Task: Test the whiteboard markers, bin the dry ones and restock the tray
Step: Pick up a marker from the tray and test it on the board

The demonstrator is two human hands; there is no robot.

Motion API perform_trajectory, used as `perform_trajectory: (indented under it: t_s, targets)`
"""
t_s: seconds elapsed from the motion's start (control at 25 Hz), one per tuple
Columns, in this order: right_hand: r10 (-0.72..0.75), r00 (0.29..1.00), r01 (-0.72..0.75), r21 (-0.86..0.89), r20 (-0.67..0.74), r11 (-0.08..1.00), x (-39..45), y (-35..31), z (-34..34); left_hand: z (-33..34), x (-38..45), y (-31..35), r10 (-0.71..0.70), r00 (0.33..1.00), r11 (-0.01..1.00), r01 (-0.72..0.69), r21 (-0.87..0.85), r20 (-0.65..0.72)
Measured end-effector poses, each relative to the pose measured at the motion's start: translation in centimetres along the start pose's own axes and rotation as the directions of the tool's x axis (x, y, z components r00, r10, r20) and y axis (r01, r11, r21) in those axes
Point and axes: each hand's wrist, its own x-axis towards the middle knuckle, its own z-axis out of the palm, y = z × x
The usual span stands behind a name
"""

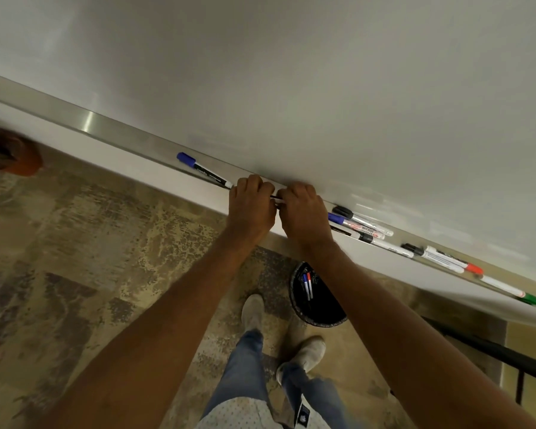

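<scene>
Office or classroom, whiteboard (322, 72), marker tray (112, 126)

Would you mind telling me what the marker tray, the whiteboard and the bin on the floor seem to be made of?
Marker tray: likely brushed aluminium; it is grey with a streaked highlight. Whiteboard: a smooth glossy white surface, showing soft reflections; coated steel or melamine, unclear which. Bin: round, black inside, probably plastic, though a liner may cover it.
</scene>
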Motion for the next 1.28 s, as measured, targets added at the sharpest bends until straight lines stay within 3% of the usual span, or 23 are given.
perform_trajectory:
  t_s: [0.24,0.4,0.52,0.68,0.76,0.88,0.96,1.08,1.16,1.28]
  targets:
    - [-0.009,0.997,0.008,0.016,0.077,1.000,0.8,-0.5,-0.1,-0.1,0.7,-0.3,-0.029,0.999,0.997,0.032,-0.072,0.034]
    - [-0.017,1.000,0.016,0.038,0.027,0.999,0.6,-0.5,-0.8,-0.7,0.0,0.4,-0.094,0.994,0.932,0.071,-0.356,-0.047]
    - [-0.040,0.998,0.043,0.066,-0.045,0.997,0.3,-0.7,-2.4,-3.0,-0.8,1.9,-0.275,0.957,0.721,0.143,-0.678,-0.090]
    - [0.020,0.989,0.011,0.207,-0.146,0.978,-1.0,-1.3,-7.2,-5.8,-2.2,4.1,-0.533,0.844,0.274,0.231,-0.934,0.053]
    - [0.156,0.974,-0.064,0.461,-0.164,0.885,-2.4,-1.7,-10.0,-6.5,-2.9,5.1,-0.518,0.836,0.129,0.282,-0.951,0.178]
    - [0.409,0.909,-0.195,0.781,-0.084,0.593,-4.7,-1.7,-14.1,-7.7,-4.1,7.3,-0.381,0.862,0.039,0.377,-0.925,0.335]
    - [0.519,0.855,-0.232,0.903,0.011,0.362,-6.6,-1.2,-16.2,-8.7,-5.0,9.3,-0.281,0.866,-0.074,0.409,-0.909,0.413]
    - [0.541,0.829,-0.183,0.983,0.139,0.029,-10.0,0.5,-18.3,-10.0,-6.4,12.6,-0.152,0.878,-0.239,0.414,-0.878,0.455]
    - [0.532,0.831,-0.144,0.987,0.160,-0.073,-12.1,1.4,-19.2,-10.7,-7.2,14.6,-0.109,0.878,-0.324,0.412,-0.852,0.466]
    - [0.576,0.805,-0.158,0.987,0.144,-0.027,-15.1,2.8,-20.5,-11.5,-8.3,17.3,-0.071,0.884,-0.375,0.406,-0.834,0.462]
